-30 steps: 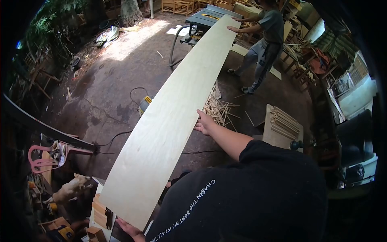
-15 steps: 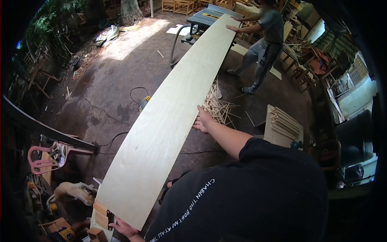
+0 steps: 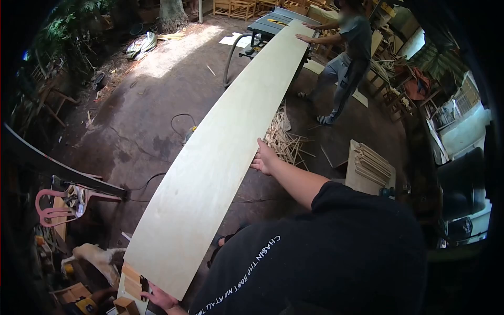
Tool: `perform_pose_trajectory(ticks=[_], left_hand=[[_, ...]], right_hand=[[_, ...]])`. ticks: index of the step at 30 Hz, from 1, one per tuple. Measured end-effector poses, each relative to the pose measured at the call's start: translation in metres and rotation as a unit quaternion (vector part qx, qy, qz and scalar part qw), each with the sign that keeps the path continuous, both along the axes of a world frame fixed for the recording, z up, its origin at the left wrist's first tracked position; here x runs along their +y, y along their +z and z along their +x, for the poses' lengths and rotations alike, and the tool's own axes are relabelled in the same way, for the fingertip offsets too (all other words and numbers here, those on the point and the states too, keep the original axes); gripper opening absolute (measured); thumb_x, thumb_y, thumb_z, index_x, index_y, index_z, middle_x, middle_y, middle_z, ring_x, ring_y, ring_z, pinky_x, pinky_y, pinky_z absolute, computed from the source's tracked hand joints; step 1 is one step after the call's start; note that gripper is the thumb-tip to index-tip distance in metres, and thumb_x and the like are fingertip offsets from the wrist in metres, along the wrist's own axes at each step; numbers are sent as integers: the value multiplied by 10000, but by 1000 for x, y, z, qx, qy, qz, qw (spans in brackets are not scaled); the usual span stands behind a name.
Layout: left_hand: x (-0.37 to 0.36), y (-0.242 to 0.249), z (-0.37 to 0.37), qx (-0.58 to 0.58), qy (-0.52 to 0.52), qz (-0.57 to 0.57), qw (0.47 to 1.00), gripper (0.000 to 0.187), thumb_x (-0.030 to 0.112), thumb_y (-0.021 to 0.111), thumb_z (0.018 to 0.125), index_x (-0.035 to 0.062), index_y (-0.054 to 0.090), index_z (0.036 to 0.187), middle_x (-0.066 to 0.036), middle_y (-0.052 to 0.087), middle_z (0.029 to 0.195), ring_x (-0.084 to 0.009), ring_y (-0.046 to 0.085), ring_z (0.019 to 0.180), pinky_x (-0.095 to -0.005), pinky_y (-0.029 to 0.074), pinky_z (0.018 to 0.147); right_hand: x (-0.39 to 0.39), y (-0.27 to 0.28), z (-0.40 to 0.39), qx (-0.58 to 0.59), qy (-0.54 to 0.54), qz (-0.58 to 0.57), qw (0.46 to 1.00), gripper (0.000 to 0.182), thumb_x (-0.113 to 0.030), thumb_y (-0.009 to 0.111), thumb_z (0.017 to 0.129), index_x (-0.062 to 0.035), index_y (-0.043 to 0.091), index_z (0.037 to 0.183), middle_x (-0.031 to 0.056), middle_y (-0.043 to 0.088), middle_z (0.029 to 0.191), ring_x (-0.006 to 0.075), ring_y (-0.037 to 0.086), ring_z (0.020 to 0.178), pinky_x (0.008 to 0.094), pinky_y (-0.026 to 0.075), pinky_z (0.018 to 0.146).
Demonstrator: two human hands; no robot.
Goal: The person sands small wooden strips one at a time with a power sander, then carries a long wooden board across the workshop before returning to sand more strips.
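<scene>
A long, pale plywood sheet with one bowed edge stretches from my body up to a table saw. My right hand supports its edge near the middle, thumb at the rim and fingers partly under the sheet. At the sheet's near end, my left hand holds the bottom edge, its fingers partly hidden. Beside that hand are small brown wooden pieces. Across from me, another person rests both hands on the sheet's far end.
Thin wood offcuts lie in a heap on the floor beside the sheet. A board stacked with strips is at right. At left are a pink plastic chair and a dog. A black cable crosses the floor.
The view has shifted slightly. The dog's head has moved, and the other person's legs have shifted a little. Both my hands keep their hold on the plywood sheet.
</scene>
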State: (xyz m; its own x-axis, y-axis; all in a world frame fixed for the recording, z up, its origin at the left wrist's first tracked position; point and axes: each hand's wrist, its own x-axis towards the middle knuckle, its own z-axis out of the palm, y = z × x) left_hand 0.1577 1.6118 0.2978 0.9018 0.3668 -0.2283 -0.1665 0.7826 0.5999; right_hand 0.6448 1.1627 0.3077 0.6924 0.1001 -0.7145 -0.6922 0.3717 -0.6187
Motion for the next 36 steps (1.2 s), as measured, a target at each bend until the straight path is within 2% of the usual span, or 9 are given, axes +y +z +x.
perform_pose_trajectory(ticks=[11,23,30,36], left_hand=[[11,2,24,-12,4,-5,1000,1107,861,324,942,3,197,1631,-206,329,1643,-394,351,1490,-556,283,1229],[21,-1,23,9,-8,-10,1000,1139,874,336,929,-7,179,1633,-209,307,1654,-392,333,1502,-558,272,1235],[28,-1,20,7,-12,-10,1000,1158,881,343,921,-13,168,1634,-211,294,1660,-391,322,1509,-558,265,1239],[41,1,24,-9,-19,-9,1000,1174,888,349,914,-19,159,1635,-213,283,1665,-391,313,1515,-559,260,1243]], right_hand=[[12,5,11,1,16,23,1000,932,-683,404,1034,45,255,1596,253,385,1616,413,404,1478,539,334,1216],[13,1,15,11,19,11,1000,933,-699,407,1027,34,275,1589,238,383,1624,407,411,1475,530,339,1213],[18,2,19,-9,23,39,999,984,-695,427,1023,58,183,1609,266,346,1630,414,381,1493,533,301,1241],[32,2,28,-5,18,48,999,991,-694,433,1022,63,177,1607,271,319,1645,416,365,1502,531,294,1244]])
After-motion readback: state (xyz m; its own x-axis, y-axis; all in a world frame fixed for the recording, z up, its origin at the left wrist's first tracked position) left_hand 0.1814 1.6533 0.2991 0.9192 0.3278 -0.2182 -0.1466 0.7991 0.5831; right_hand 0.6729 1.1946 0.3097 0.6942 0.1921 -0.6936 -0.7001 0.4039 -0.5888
